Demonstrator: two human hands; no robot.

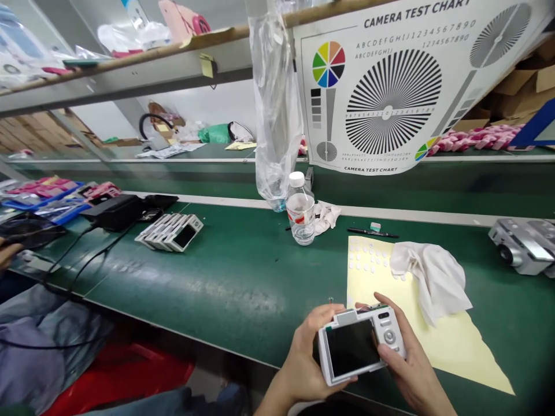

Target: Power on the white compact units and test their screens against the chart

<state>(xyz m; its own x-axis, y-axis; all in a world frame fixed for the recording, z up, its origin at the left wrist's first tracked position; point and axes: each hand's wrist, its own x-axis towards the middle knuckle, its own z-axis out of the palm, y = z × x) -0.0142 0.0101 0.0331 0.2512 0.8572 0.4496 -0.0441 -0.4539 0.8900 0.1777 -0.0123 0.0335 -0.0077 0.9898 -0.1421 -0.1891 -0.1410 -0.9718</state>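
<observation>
A white digital camera (353, 346) is held between both hands over the bench's front edge, its dark screen and buttons facing me. My left hand (306, 358) wraps round the camera's left side. On the other side, my right hand (410, 358) grips it, the thumb lying by the buttons below the round pad. Along the camera's top, some inner parts and thin wires show. Beneath and beyond my right hand lies a yellow sheet (459, 346) with small white round stickers (366, 257), and a crumpled white cloth (429, 274) rests on it.
A plastic bottle (300, 211) stands mid-bench, with a black pen (373, 233) to its right. Several white cameras (169, 232) lean in a row at left. Silver cameras (522, 245) sit at far right. A test chart (385, 86) hangs above. Another person's hand (8, 254) shows at left.
</observation>
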